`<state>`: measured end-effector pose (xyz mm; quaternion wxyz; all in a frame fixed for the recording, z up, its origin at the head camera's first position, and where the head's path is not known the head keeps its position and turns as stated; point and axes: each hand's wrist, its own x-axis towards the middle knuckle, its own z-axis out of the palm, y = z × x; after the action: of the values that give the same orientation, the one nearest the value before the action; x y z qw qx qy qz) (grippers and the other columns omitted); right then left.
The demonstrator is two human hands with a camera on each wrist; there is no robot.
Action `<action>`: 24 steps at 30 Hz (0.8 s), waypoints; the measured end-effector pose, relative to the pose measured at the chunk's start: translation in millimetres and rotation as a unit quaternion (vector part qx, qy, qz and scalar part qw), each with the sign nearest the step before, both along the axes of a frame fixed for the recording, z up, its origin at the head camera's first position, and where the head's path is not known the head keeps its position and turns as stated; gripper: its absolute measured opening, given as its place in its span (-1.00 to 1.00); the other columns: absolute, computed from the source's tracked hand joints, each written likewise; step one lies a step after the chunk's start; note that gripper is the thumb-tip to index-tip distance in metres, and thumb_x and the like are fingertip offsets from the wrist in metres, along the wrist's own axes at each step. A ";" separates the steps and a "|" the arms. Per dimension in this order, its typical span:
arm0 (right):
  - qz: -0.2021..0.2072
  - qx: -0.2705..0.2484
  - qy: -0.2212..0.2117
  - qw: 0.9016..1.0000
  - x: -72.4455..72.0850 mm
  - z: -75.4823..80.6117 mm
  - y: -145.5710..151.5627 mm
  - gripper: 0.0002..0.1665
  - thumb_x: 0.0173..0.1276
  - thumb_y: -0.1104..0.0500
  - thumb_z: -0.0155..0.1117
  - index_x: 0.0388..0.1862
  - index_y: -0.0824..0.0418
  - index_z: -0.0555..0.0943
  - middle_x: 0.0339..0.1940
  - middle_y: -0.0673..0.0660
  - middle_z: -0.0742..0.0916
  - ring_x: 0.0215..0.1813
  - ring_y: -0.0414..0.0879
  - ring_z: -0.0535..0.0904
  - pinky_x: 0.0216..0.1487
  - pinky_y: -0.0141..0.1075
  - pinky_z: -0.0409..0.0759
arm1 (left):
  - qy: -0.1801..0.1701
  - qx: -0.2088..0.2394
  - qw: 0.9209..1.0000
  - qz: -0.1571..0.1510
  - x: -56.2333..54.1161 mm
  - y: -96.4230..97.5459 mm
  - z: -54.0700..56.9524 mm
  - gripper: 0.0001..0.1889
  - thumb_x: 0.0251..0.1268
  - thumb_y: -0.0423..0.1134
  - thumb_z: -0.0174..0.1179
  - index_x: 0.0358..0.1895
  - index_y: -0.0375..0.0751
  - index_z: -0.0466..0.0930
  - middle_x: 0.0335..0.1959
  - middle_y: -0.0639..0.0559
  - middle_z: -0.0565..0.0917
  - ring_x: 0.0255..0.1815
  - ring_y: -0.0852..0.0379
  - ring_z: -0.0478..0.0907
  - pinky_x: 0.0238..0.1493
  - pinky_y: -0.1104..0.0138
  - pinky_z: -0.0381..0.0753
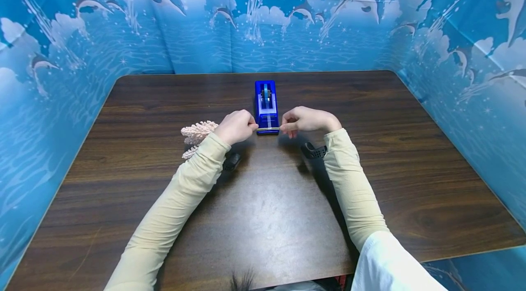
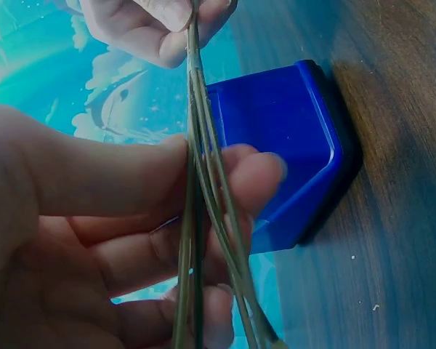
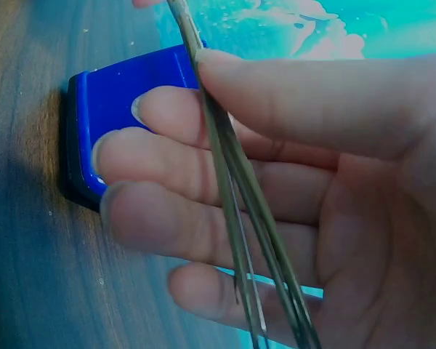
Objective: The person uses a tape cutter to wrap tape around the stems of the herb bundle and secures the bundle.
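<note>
Across the near end of the blue tape dispenser (image 1: 266, 107) runs a bundle of thin stems (image 2: 196, 109), though whether the two touch cannot be told; the left hand (image 1: 237, 126) pinches it between thumb and fingers on one side, the right hand (image 1: 306, 119) likewise on the other; pale pink flowers (image 1: 199, 132) show beside the left wrist, above the dark wooden table (image 1: 263, 218).

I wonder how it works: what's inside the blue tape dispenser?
In the open top of the blue tape dispenser sits what looks like a tape roll. Its lower part is covered, so I can't see that.
</note>
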<state>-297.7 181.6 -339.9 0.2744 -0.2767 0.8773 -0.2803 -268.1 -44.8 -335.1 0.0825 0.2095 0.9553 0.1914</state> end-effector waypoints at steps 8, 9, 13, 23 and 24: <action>0.000 -0.007 -0.019 1.000 -0.4 -2.5 -1.4 -0.59 0.59 0.11 -0.15 -0.23 0.40 0.54 -0.40 0.16 0.67 -0.29 0.02 0.64 -0.08 -0.02 0.61 | 0.002 0.006 1.000 -0.003 1.0 -1.7 -0.2 -0.76 0.37 -0.25 0.09 -0.18 -0.24 0.76 -0.07 -0.09 0.75 -0.01 -0.05 0.66 0.12 0.10 0.55; -0.003 -0.011 -0.024 1.000 -0.1 -2.3 -1.8 -0.58 0.60 0.12 -0.17 -0.24 0.40 0.53 -0.40 0.16 0.66 -0.30 0.00 0.63 -0.08 -0.02 0.61 | 0.004 0.006 1.000 -0.003 0.9 -2.1 -0.1 -0.76 0.36 -0.25 0.10 -0.18 -0.24 0.76 -0.07 -0.09 0.75 0.00 -0.06 0.66 0.13 0.09 0.54; -0.014 -0.017 -0.029 0.999 0.3 -0.9 -2.6 -0.62 0.58 0.16 -0.14 -0.29 0.40 0.52 -0.43 0.18 0.66 -0.33 -0.02 0.63 -0.10 -0.01 0.62 | 0.009 0.005 1.000 0.000 0.0 -2.8 -0.6 -0.78 0.34 -0.24 0.13 -0.20 -0.21 0.77 -0.10 -0.07 0.76 0.02 -0.07 0.66 0.14 0.01 0.52; -0.039 -0.006 0.005 0.999 0.1 1.0 -2.1 -0.70 0.51 0.14 0.05 -0.22 0.40 0.54 -0.46 0.13 0.66 -0.36 -0.02 0.60 -0.13 -0.07 0.61 | 0.026 0.012 1.000 0.005 -0.6 -4.1 -0.1 -0.86 0.22 -0.24 0.21 -0.29 -0.17 0.75 -0.26 -0.02 0.78 -0.11 -0.04 0.67 0.04 0.04 0.54; -0.041 -0.006 0.004 0.999 0.3 1.5 -2.3 -0.70 0.51 0.15 0.06 -0.22 0.40 0.54 -0.46 0.13 0.65 -0.36 -0.02 0.60 -0.14 -0.07 0.61 | 0.029 0.013 0.999 0.005 -0.9 -4.1 -0.4 -0.87 0.22 -0.24 0.22 -0.30 -0.18 0.74 -0.28 -0.02 0.78 -0.12 -0.04 0.67 0.03 0.04 0.54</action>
<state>-297.4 179.3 -338.4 0.2576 -0.2428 0.8873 -0.2955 -269.0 -49.0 -335.5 0.0514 0.2113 0.9559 0.1976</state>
